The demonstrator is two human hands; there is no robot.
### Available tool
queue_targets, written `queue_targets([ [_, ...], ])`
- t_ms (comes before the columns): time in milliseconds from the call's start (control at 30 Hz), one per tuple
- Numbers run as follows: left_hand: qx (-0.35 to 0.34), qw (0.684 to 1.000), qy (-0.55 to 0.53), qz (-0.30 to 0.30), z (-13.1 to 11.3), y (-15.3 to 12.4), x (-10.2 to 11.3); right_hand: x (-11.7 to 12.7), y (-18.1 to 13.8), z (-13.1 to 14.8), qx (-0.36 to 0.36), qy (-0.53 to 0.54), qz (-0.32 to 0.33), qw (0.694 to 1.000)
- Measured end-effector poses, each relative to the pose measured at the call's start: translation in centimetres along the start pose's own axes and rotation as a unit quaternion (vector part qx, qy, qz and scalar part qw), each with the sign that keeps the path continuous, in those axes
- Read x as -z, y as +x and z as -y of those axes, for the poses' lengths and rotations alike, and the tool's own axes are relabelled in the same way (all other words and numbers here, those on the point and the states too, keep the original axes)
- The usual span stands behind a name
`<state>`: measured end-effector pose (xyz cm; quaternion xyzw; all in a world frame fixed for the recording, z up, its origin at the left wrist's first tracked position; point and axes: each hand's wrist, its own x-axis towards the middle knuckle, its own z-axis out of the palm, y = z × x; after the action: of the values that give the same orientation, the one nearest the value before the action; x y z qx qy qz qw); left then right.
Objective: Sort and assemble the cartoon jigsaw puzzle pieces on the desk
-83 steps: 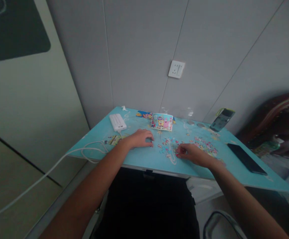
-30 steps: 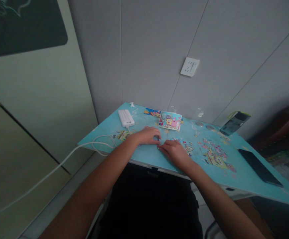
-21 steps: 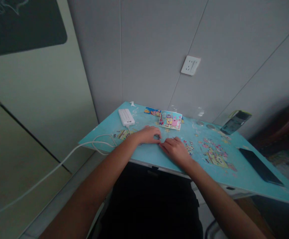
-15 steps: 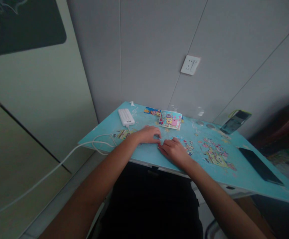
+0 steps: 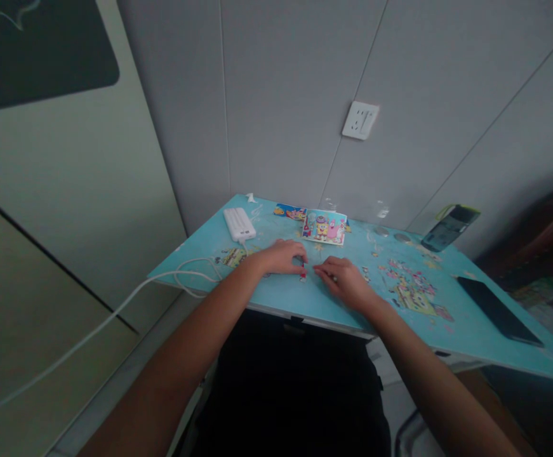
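My left hand (image 5: 286, 256) rests on the light-blue table (image 5: 276, 295), thumb and fingers bent around a small red, white and dark piece (image 5: 303, 274) that pokes out below the fingertips. Its exact kind is too small to make out. Just to the right, apart from that piece, my right hand (image 5: 345, 280) has its thumb and forefinger pinched together. Anything between those fingertips is too tiny to name. Several little loose pieces (image 5: 366, 274) lie beside the right hand, partly hidden by it. Behind both hands is a colourful cartoon picture card (image 5: 324, 227).
A white power bank (image 5: 239, 224) with a white cable (image 5: 133, 295) is at the left. A dark tablet-like slab (image 5: 498, 311) lies at the right edge, and a dark bottle (image 5: 450, 227) leans near the wall. Cartoon prints (image 5: 414, 292) cover part of the tabletop.
My right hand has drawn back rightward from the left hand, uncovering the small red and white piece. My left hand stays nearly in place. The view has shifted slightly.
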<state>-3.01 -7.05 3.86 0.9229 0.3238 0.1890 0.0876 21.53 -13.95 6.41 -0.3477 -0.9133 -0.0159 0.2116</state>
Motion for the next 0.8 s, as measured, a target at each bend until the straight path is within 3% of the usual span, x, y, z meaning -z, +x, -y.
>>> queue_targets([
  [133,0.002,1.0,-0.001,0.0,0.0,0.0,0.0,0.1,-0.5,-2.7,-0.073,0.004,-0.101,0.992],
  [300,-0.003,1.0,0.003,0.003,-0.2,-0.2,0.1,-0.9,-1.3,-4.4,-0.138,0.009,-0.166,0.976],
  [800,-0.024,0.999,0.016,0.014,0.4,0.1,-0.1,-0.9,-2.0,-4.2,-0.231,0.056,-0.207,0.949],
])
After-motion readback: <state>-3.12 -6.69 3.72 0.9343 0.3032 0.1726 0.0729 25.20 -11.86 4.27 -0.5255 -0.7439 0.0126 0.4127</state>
